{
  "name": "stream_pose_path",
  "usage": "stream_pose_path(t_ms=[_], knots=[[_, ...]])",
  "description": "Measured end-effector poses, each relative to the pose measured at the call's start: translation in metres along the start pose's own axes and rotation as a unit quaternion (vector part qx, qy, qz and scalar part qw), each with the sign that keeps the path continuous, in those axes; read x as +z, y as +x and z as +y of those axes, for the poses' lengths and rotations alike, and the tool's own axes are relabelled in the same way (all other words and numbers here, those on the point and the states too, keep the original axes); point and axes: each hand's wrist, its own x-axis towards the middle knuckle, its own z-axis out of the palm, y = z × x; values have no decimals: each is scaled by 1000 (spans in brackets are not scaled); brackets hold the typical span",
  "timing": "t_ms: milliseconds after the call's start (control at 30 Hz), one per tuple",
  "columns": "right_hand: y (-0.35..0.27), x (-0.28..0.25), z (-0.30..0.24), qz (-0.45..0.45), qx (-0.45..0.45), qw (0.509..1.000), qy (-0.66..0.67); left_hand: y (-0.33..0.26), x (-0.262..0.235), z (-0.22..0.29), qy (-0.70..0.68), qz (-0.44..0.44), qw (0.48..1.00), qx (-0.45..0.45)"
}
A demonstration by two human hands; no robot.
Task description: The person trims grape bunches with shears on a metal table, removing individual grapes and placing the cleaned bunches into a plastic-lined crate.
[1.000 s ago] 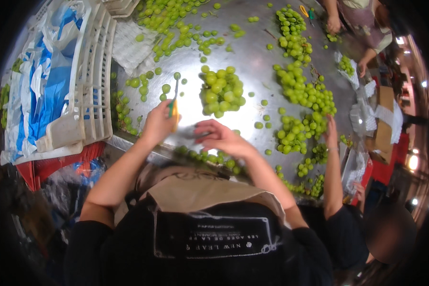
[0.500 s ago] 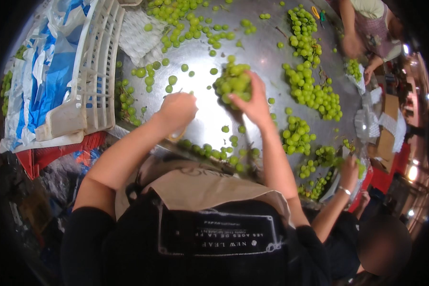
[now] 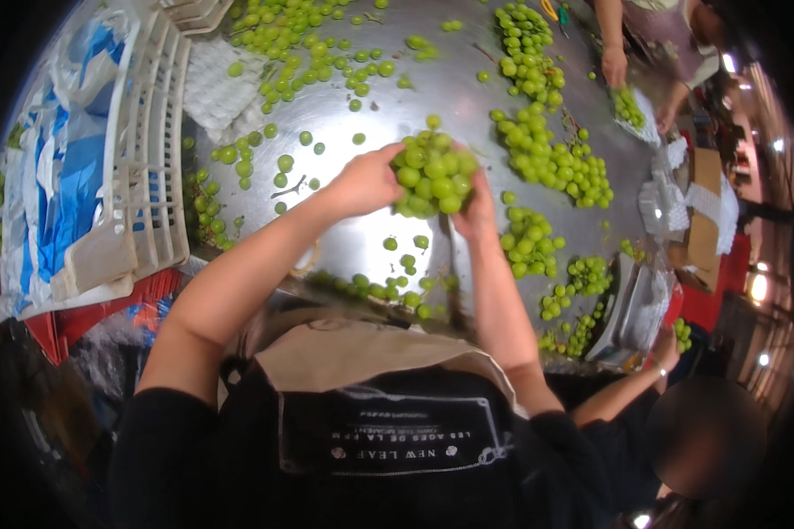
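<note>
A bunch of green grapes (image 3: 434, 176) is held up over the metal table between my two hands. My right hand (image 3: 478, 210) grips it from the right, with the thumb side against the grapes. On the other side, my left hand (image 3: 369, 182) presses its curled fingers to the bunch's upper left edge; the fingertips are partly hidden by grapes. A thin brown stem (image 3: 288, 189) lies on the table left of my left hand. Loose grapes (image 3: 408, 261) are scattered below the bunch. Part of a yellowish ring (image 3: 308, 257) shows under my left forearm.
A white plastic crate (image 3: 154, 141) with blue-and-white bags stands at left, beside white foam netting (image 3: 223, 86). More grape bunches (image 3: 551, 159) line the table's right side. Across the table, a co-worker's hands (image 3: 615, 67) handle a packed bunch; another co-worker's hand (image 3: 666, 348) holds grapes at lower right.
My left hand has moved up and right onto the bunch, which my right hand was holding alone. The lower-right co-worker's hand has shifted down and right. The whole view has slid slightly.
</note>
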Motion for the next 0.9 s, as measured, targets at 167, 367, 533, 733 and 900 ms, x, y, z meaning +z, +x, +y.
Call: stream_pose_path(t_ms=[167, 367, 533, 733, 900], knots=[[-43, 45, 0, 131, 133, 923, 337, -47, -11, 40, 24, -35, 996, 84], [-57, 44, -7, -67, 74, 860, 501, -71, -19, 48, -51, 117, 973, 191], [-67, 58, -26, -128, 23, 868, 479, -82, -20, 57, 13, 216, 932, 291], [-79, 82, -35, 33, 18, 957, 287, -88, -18, 72, 36, 196, 934, 296], [-84, 89, -32, 45, 33, 958, 283, -92, -19, 70, 24, 178, 937, 298]])
